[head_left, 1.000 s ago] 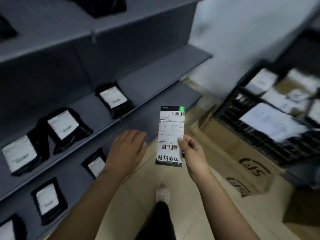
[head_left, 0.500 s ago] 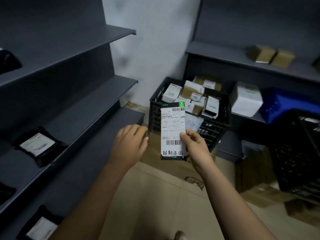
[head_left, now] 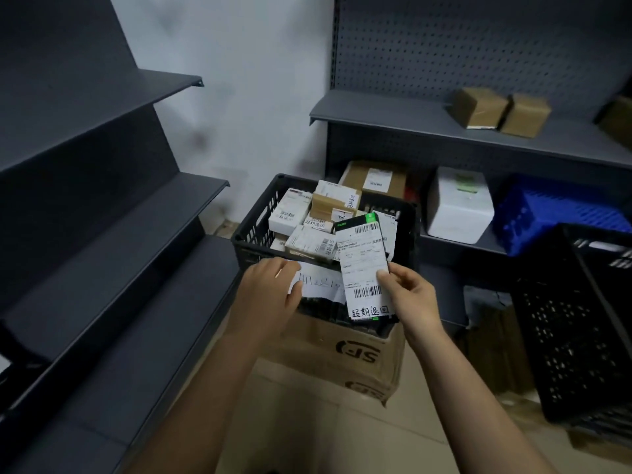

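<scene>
A person's right hand (head_left: 410, 299) pinches a flat black parcel (head_left: 364, 268) with a white shipping label, thumb on its front, holding it upright just in front of a black crate (head_left: 253, 234). The left hand (head_left: 270, 295), fingers loosely curled and gripping nothing, is before the crate's front wall, over the edge of a handwritten paper note (head_left: 321, 285); whether it touches the note cannot be told. Small labelled boxes (head_left: 290, 213) fill the crate, which sits on a cardboard box (head_left: 342, 350).
</scene>
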Demonstrator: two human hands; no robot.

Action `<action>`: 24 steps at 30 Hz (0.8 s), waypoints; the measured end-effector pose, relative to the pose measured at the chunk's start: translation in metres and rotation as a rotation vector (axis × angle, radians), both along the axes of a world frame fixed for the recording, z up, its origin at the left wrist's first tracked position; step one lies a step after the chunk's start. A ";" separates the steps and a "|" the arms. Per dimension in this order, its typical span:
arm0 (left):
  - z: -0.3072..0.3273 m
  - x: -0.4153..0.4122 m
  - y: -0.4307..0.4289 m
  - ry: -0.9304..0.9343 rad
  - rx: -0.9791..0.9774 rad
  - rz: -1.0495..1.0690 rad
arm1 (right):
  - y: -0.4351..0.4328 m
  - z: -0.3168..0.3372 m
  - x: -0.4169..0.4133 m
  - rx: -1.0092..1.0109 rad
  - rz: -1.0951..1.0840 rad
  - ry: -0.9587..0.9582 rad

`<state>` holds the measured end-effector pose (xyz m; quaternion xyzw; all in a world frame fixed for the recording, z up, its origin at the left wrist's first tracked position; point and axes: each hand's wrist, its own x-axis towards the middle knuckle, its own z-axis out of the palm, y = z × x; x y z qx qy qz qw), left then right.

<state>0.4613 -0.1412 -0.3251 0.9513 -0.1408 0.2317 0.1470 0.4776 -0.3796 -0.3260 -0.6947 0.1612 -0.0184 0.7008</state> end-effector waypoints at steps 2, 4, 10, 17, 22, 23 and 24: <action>0.000 0.023 -0.004 0.017 0.001 -0.022 | -0.003 -0.005 0.022 -0.028 -0.022 -0.011; -0.002 0.049 -0.005 0.011 -0.008 -0.055 | -0.004 -0.010 0.045 -0.060 -0.023 -0.006; -0.018 0.145 0.004 0.226 -0.212 -0.108 | 0.004 -0.016 0.120 -0.203 0.056 -0.002; -0.043 0.249 0.029 0.733 -0.820 -0.237 | 0.047 -0.019 0.205 -0.169 0.152 0.064; -0.055 0.295 0.055 0.797 -1.088 -0.117 | 0.071 -0.030 0.251 -0.192 0.162 0.114; -0.057 0.300 0.059 0.792 -1.100 -0.090 | 0.075 -0.035 0.258 -0.214 0.173 0.142; -0.061 0.306 0.064 0.784 -1.128 -0.055 | 0.078 -0.040 0.265 -0.231 0.189 0.177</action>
